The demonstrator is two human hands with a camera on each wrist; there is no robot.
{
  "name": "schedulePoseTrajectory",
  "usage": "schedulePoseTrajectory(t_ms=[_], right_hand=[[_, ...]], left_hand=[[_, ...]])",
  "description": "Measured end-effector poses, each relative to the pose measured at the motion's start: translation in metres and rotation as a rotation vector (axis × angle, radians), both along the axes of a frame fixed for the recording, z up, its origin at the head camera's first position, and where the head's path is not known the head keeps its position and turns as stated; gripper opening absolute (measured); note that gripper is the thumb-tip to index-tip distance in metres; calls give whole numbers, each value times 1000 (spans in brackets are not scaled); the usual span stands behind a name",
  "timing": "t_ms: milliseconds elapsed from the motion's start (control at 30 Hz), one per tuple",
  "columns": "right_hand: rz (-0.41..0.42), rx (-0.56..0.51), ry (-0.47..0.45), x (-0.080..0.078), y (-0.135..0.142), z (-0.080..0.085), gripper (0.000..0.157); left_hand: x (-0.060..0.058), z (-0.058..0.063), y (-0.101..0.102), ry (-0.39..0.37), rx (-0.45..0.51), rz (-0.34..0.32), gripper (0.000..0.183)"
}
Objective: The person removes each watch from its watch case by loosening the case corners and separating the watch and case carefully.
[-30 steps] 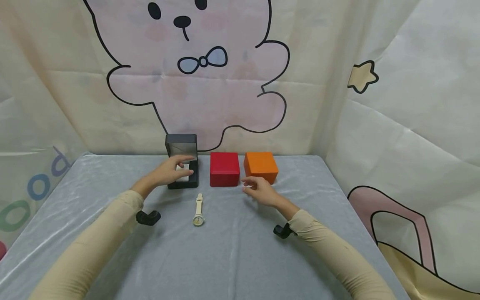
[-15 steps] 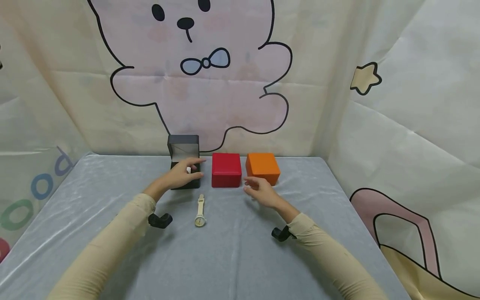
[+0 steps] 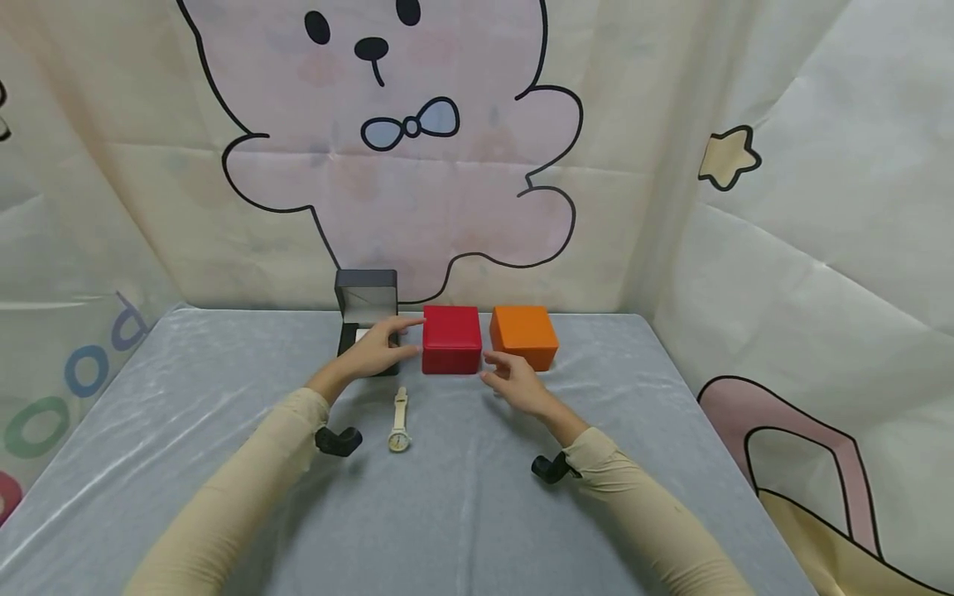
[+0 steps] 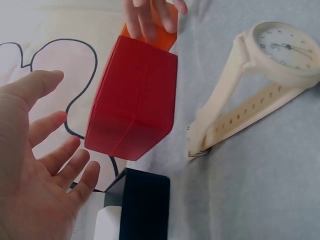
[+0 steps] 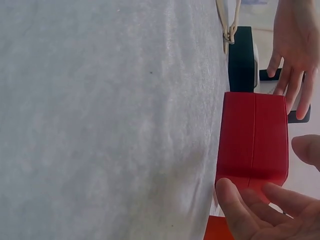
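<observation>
Head view: left hand (image 3: 376, 352) and right hand (image 3: 517, 385) flank the red box (image 3: 451, 339), each grip released, contact unclear. Red box rests on the surface (image 3: 477, 513), between the open black box (image 3: 367, 303) and orange box (image 3: 524, 331).

Grey cloth-covered table (image 3: 477, 513), open black box (image 3: 368, 298) behind left hand (image 3: 373, 351), orange box (image 3: 525, 333) just beyond right hand (image 3: 520, 384), red box (image 3: 452, 339) between both, cream watch (image 3: 400, 420) on left hand's near side
</observation>
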State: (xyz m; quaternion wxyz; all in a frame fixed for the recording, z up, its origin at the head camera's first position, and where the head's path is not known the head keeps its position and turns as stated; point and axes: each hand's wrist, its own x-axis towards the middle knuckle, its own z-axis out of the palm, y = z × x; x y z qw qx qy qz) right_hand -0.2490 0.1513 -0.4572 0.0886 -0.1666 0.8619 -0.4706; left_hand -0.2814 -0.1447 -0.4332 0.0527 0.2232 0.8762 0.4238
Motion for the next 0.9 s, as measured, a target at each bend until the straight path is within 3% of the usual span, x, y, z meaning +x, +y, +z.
schedulePoseTrajectory(t_ms=[267,633,900], right_hand=[[-24,-9,-39,-3,-7,-5,59],[-27,-14,-8,-8,-10,-12,71],[-26,-81,-20,-11,-18,-10,77]], left_hand=[[-2,-6,4,-45,9,15,66],[-7,-13,11,-116,-9,57,78],[-10,-11,19,-161,0,77,86]])
